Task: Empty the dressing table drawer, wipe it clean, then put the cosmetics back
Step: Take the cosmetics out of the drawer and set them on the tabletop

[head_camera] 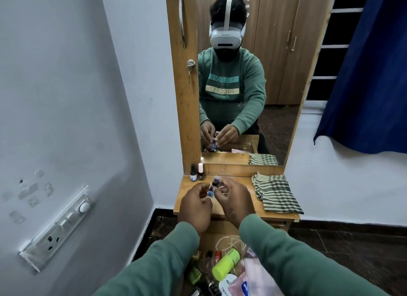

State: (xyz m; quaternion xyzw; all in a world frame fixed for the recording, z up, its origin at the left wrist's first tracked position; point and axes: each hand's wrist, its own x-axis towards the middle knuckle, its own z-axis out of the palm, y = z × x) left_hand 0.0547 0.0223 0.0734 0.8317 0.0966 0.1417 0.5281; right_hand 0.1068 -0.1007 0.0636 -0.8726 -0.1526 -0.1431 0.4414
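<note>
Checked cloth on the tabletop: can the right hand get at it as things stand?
Probably yes: the checked cloth lies uncovered right of the right hand, nothing between them, though it pinches a small blue bottle.

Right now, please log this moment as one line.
left hand, right hand: pinch small blue bottles over wooden tabletop; open wooden drawer: cosmetics inside

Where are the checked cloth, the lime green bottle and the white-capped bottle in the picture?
checked cloth (276,195): head view, middle of the folded fabric.
lime green bottle (228,262): head view, middle of its body.
white-capped bottle (200,170): head view, lower end of its cap.
</note>
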